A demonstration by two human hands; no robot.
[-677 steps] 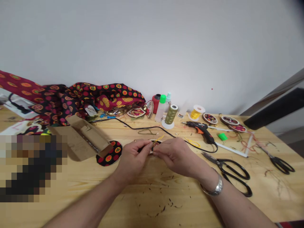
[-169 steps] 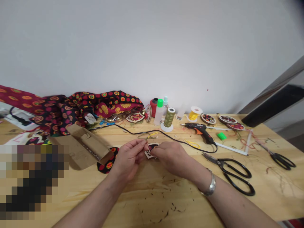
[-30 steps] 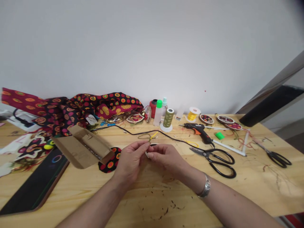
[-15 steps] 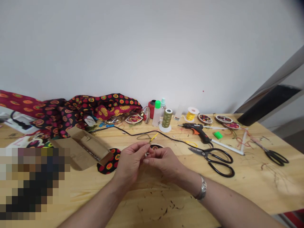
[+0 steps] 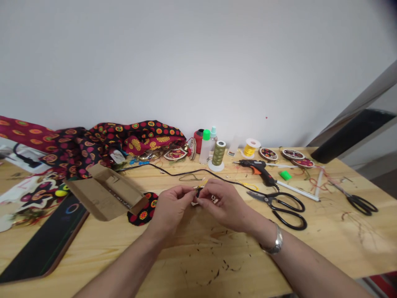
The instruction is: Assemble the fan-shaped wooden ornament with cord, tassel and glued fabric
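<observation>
My left hand (image 5: pixel 169 209) and my right hand (image 5: pixel 225 205) meet over the middle of the wooden table (image 5: pixel 198 256). Both pinch a small patterned fabric-covered piece (image 5: pixel 198 194) with a short yellow cord (image 5: pixel 203 182) sticking up from it. Most of the piece is hidden by my fingers. A silver bracelet (image 5: pixel 274 244) sits on my right wrist. A round patterned fabric disc (image 5: pixel 141 209) lies just left of my left hand.
Large black scissors (image 5: pixel 283 205) lie right of my hands, beside a glue gun (image 5: pixel 259 169) with a black cable. An open cardboard box (image 5: pixel 107 192), patterned cloth (image 5: pixel 124 138), thread spools (image 5: pixel 218 153), bottles, and a dark tablet (image 5: pixel 46 244) surround the work spot. Second scissors (image 5: pixel 359 203) far right.
My right hand has risen and moved slightly right, closing over the piece from the right. The left hand keeps its pinch. Since 5.6 s ago the large scissors lie nearer my hands.
</observation>
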